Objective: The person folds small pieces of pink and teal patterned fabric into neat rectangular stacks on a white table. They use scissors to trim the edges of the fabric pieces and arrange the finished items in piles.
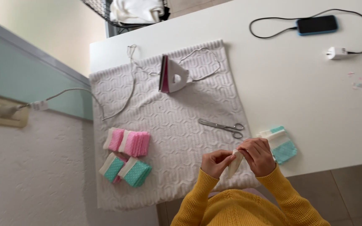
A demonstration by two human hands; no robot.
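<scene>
Head cam, looking down at white table [281, 75] w/ quilted white towel [168, 121] spread over its left part.

Your left hand [217, 162] & right hand [257, 155] met at the near edge of the towel, both pinched on one small white fabric piece [234, 164]. Piece sat betw. the two hands, long axis roughly upright in view, tilted a bit, lower end hanging past your fingers toward your yellow sleeves. Left fingers clenched on its left edge, right fingers closed over its top-right. Neither hand nearer; both were on it. Couldn't tell if it was folded or one layer.

Around you:
- scissors [223, 127] lay on the towel just above your hands, blades pointing left, handles toward the right hand. Apart from both hands.
- teal & white fabric stack [281, 145] just beside your right hand, on bare table.
- pink stack [127, 142] and teal dotted stack [126, 169] well to the left, on the towel.
- small iron [172, 74] stood on end at far side of towel, cord running to wall socket.
- phone [317, 25] on charger, far right corner.
</scene>
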